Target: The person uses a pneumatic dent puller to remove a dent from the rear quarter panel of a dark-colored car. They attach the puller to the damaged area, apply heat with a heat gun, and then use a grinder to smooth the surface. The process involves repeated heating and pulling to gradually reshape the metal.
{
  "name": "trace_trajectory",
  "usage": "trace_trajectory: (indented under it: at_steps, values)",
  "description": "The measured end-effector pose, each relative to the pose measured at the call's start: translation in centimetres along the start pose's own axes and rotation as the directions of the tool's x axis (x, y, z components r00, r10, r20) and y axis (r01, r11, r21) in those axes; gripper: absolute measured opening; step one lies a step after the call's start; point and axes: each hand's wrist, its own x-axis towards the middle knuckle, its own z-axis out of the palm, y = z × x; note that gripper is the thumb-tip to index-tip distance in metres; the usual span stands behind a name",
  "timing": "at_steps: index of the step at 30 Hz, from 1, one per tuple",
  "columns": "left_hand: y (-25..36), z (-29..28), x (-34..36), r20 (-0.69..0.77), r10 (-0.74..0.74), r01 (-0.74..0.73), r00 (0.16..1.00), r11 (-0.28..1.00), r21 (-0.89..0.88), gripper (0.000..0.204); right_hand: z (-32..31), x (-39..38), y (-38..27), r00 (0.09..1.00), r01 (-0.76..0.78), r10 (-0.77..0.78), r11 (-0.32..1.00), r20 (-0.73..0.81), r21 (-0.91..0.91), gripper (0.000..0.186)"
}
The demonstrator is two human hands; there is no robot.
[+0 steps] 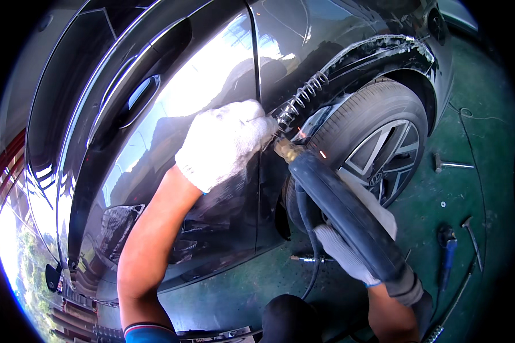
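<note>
My left hand (226,143), in a white glove, is closed in front of the dark car's rear door, close to the gap before the rear fender. Its fingertips are pinched near the lower end of a row of wavy metal wire (306,94) along the scraped wheel-arch edge (377,48). What they pinch is too small to make out. My right hand (346,251), also gloved, grips a thick black welding gun (340,200) from below. The gun's brass-coloured tip (286,150) points at the panel beside my left fingers. Orange sparks (323,154) fly near the tip.
The rear wheel (377,137) stands right behind the gun. A black cable (312,246) hangs below it. On the green floor lie a hammer (452,164), a blue-and-black power tool (447,254), a second hammer (473,240) and a small washer (443,204).
</note>
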Motion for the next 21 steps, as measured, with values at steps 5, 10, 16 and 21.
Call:
trace_trajectory:
  at_steps: [5, 10, 16, 21]
  values:
    - [4.3, -1.6, -5.7, -0.221, -0.699, 0.388, 0.680, 0.599, -0.700, 0.021, -3.0, -6.8, -0.5, 0.919, -0.363, 0.392, 0.884, -0.045, 0.296, 0.072]
    - [15.7, 6.3, -17.4, 0.550, -0.794, 0.048, 0.258, -0.558, -0.828, 0.030, -4.9, -10.9, 0.5, 0.759, -0.598, 0.651, 0.677, 0.030, 0.430, 0.082]
    - [23.0, 14.8, -28.0, 0.961, -0.272, -0.333, 0.058, -0.912, -0.238, 0.013, -4.8, -10.8, -0.1, 0.806, -0.556, 0.589, 0.723, 0.056, 0.410, 0.083]
    - [14.1, 6.1, -13.2, 0.057, -0.934, 0.567, 0.353, 0.165, -0.807, 0.025, -4.6, -11.5, 0.7, 0.847, -0.528, 0.520, 0.793, 0.113, 0.305, 0.083]
